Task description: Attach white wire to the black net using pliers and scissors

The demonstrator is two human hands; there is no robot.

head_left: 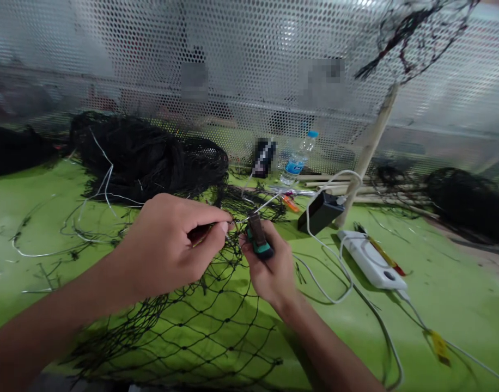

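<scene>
Thumb and index finger of my left hand (171, 239) are pinched together on a thin pale wire (268, 202) at the gathered edge of a black knotted net (225, 321). The wire slants up to the right past the tool. My right hand (272, 267) is closed around a small hand tool (257, 237) with a teal-and-black grip and a dark brown upper part; its exact kind is unclear. The tool stands just right of the left fingertips. From both hands the net hangs down over the green surface (445, 305) toward me.
Black netting (151, 155) is heaped at back left, with loose wires (106, 179) beside it. A water bottle (296, 160), a black box-shaped device (321, 212), a white power strip (372, 260) with cables, and an upright wooden stick (372, 147) stand rightward. A perforated metal screen (241, 38) rises behind.
</scene>
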